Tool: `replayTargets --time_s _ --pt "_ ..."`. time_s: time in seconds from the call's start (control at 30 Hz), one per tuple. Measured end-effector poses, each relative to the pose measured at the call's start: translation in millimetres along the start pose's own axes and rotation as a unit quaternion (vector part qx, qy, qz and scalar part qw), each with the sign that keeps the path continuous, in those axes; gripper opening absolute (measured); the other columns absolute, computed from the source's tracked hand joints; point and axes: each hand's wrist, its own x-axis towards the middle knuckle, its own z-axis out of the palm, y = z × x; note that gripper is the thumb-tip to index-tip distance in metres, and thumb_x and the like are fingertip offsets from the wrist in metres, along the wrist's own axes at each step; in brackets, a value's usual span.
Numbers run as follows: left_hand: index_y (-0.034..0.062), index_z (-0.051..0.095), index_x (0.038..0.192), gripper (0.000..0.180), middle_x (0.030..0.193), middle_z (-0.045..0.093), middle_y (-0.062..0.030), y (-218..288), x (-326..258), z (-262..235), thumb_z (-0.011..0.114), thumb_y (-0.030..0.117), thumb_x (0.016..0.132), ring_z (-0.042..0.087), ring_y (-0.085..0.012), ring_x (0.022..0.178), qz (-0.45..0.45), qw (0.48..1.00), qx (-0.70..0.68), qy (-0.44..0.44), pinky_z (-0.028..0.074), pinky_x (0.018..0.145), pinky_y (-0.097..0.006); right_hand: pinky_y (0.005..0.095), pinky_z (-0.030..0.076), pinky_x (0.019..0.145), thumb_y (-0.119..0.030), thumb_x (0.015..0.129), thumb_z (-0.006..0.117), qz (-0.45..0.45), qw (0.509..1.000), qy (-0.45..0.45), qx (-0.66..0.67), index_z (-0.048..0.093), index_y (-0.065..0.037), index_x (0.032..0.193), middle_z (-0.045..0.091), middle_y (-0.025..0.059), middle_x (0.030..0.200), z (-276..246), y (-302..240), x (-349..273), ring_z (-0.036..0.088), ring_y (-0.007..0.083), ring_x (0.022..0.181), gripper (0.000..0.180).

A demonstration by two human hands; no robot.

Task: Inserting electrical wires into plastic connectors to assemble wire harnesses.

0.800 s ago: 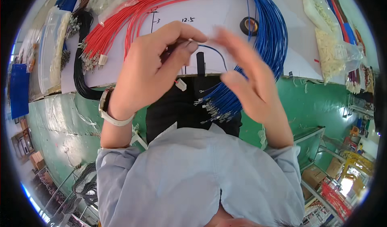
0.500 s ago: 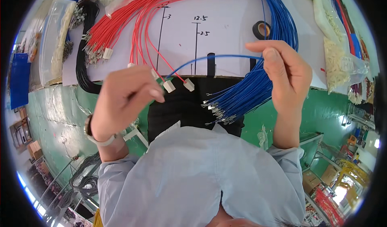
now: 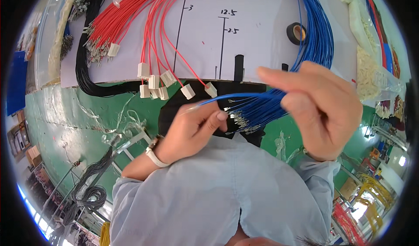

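Observation:
My right hand [image 3: 323, 110] pinches one blue wire [image 3: 235, 95] between the thumb and curled fingers, its index finger stretched out to the left. The wire arches leftward, and its far end lies over the back of my left hand [image 3: 192, 130]. The left hand is closed, thumb against the curled fingers; whatever is in it is hidden. It is beside the metal-tipped ends of a blue wire bundle [image 3: 257, 110], which hangs over the table edge. White connectors [image 3: 187, 91] on red wires [image 3: 150, 36] lie at that edge, left of the bundle.
A black cable bundle [image 3: 83, 67] curves along the table's left. Black tape [image 3: 296, 33] lies near the blue bundle, and a bag of pale small parts [image 3: 369, 71] sits at the right. Ruled lines [image 3: 222, 49] mark the white tabletop. Metal racks and coiled wires stand below.
My left hand has moved right and down, from the white connectors to the blue wire ends. My right hand has come down and right with the blue wire. More connectors now show.

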Motion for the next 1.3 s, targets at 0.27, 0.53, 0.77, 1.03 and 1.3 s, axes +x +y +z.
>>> replayTargets --time_s 0.27,0.53,0.77,1.03,1.3 --pt "-0.0031 0.044 0.128 0.037 0.084 0.061 -0.006 -44 9 11 0.05 0.024 0.104 0.058 -0.0129 0.073 -0.069 0.931 -0.35 0.076 0.055 0.067 -0.029 0.0363 0.045 0.053 -0.013 0.089 0.065 0.046 0.984 -0.053 -0.161 0.06 -0.003 0.08 0.06 0.0075 0.075 37 50 1 0.059 0.0303 0.063 0.015" --pt "-0.0034 0.059 0.128 0.038 0.095 0.054 -0.0056 -49 -3 4 0.062 -0.006 0.09 0.061 -0.011 0.078 0.024 0.98 -0.13 0.15 0.058 0.068 -0.025 0.0309 0.04 0.048 -0.009 0.082 0.074 0.026 0.997 -0.016 -0.067 0.071 -0.007 0.088 0.056 0.0049 0.071 39 52 15 0.054 0.0211 0.055 0.007" --pt "-0.0033 0.061 0.125 0.044 0.109 0.059 -0.0123 -39 8 -8 0.063 -0.015 0.083 0.064 -0.0162 0.084 0.141 0.965 0.08 0.206 0.061 0.077 -0.023 0.0254 0.028 0.047 -0.002 0.072 0.078 -0.04 0.999 -0.009 -0.009 0.075 -0.004 0.089 0.053 0.0028 0.063 42 61 14 0.043 0.0123 0.054 0.017" --pt "0.0004 0.062 0.125 0.05 0.102 0.062 -0.013 -34 10 -17 0.068 -0.011 0.077 0.064 -0.023 0.086 0.176 0.944 0.195 0.201 0.054 0.068 -0.032 0.0259 0.032 0.042 -0.001 0.071 0.077 -0.058 0.995 -0.021 -0.074 0.072 -0.006 0.082 0.052 0.0019 0.064 42 53 11 0.047 0.0123 0.049 0.014" --pt "0.001 0.062 0.125 0.053 0.106 0.061 -0.0128 -38 12 -15 0.069 -0.014 0.074 0.063 -0.022 0.087 0.19 0.947 0.158 0.206 0.058 0.067 -0.027 0.023 0.029 0.044 0.002 0.072 0.073 0.041 0.995 -0.035 0.081 0.068 -0.003 0.078 0.053 0.0027 0.063 48 51 10 0.045 0.0088 0.051 0.009"
